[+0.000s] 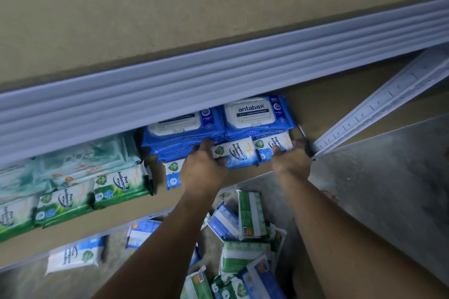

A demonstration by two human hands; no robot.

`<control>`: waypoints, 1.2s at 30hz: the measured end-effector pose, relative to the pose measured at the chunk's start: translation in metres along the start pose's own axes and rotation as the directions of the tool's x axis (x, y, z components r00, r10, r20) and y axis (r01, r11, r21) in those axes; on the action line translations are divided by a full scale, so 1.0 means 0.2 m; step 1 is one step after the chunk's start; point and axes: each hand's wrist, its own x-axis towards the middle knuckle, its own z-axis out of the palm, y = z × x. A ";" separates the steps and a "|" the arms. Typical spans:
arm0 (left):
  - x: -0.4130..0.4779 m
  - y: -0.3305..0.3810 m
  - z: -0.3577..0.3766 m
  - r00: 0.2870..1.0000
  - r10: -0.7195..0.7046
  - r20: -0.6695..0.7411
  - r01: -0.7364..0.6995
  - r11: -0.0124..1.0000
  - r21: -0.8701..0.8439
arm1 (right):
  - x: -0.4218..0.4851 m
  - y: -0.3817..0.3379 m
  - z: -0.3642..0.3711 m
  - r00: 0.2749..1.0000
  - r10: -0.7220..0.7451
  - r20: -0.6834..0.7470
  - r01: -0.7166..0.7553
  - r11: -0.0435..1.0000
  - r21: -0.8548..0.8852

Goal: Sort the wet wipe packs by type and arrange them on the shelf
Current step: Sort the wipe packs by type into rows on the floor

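Arms outstretched; left hand [204, 170], right hand [291, 162] fingers curled on packs [233, 154].

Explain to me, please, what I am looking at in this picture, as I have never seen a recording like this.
There is no machine here. A person wears one camera on the head, and it looks down at their own bare arms. The left hand and the right hand grip the outer ends of two blue and white fragrance-free packs. These lie side by side on the shelf, under a stack of dark blue Antabax packs. Further left on the same shelf is a row of green pine packs. Below the shelf, loose packs of both colours lie in an unsorted heap.
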 end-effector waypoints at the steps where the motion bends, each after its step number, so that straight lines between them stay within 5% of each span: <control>1: -0.01 0.00 -0.01 1.000 0.006 0.003 -0.006 1.000 0.020 | -0.01 -0.01 -0.01 1.000 -0.007 -0.003 0.007 1.000 0.013; 5: -0.09 -0.09 -0.07 0.995 0.094 -0.028 -0.094 0.995 -0.017 | -0.12 -0.01 -0.03 0.993 -0.111 -0.030 0.114 0.987 0.109; 10: -0.33 -0.39 -0.23 0.979 0.204 -0.007 -0.204 0.979 0.000 | -0.35 0.09 -0.01 0.982 -0.188 0.020 0.188 0.982 0.028; 19: -0.84 -0.84 -0.44 0.937 -0.105 0.332 0.018 0.967 0.256 | -0.90 0.41 -0.11 0.941 -0.317 0.121 0.334 0.927 -0.168; 28: -1.19 -0.94 -0.45 0.938 -0.178 0.299 0.117 0.971 0.210 | -1.25 0.68 -0.27 0.974 -0.078 0.213 0.129 0.962 -0.241; 36: -1.25 -1.00 -0.43 0.919 -0.257 0.300 0.179 0.948 0.262 | -1.30 0.70 -0.23 0.968 -0.092 0.232 0.190 0.875 -0.445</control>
